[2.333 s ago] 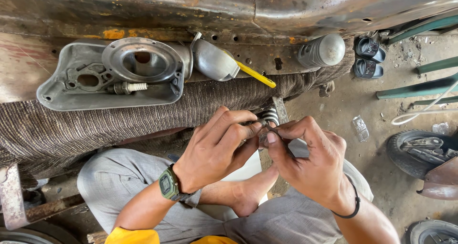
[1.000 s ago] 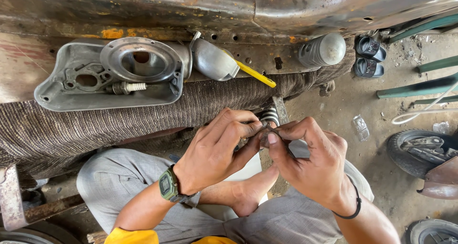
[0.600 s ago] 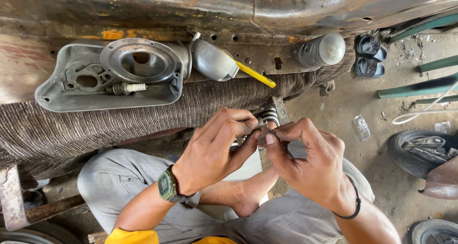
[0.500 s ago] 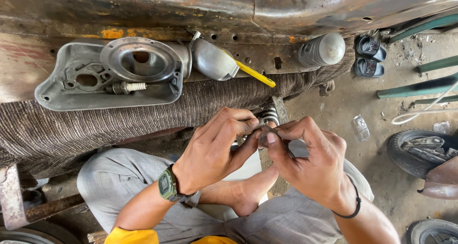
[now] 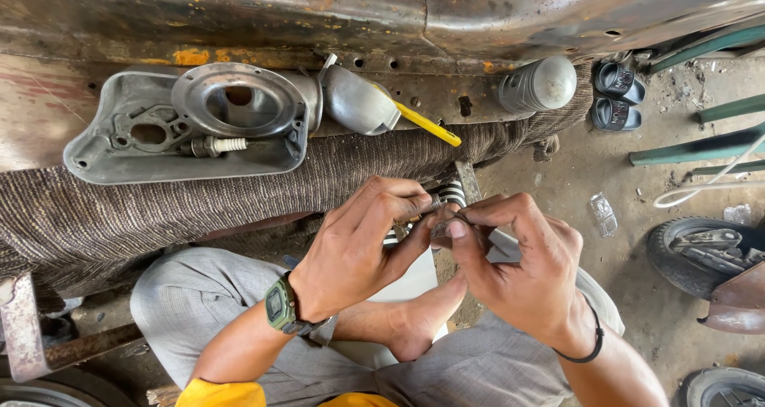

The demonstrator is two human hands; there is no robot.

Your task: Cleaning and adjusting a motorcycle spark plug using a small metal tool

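Centre frame: left hand (image 5: pixel 362 244) and right hand (image 5: pixel 526 268) meet — fingers (image 5: pixel 460 230) pinching small metal part (image 5: pixel 439 224) together, raised close for fine control. Grey cover (image 5: pixel 187 128) parked upper left on worktop (image 5: pixel 335 168).

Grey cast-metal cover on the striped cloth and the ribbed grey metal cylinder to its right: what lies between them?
In the head view, between cover and cylinder lie a rounded grey metal shell and a yellow-handled tool.

Small metal part (image 5: pixel 441 225), fingertip-pinched
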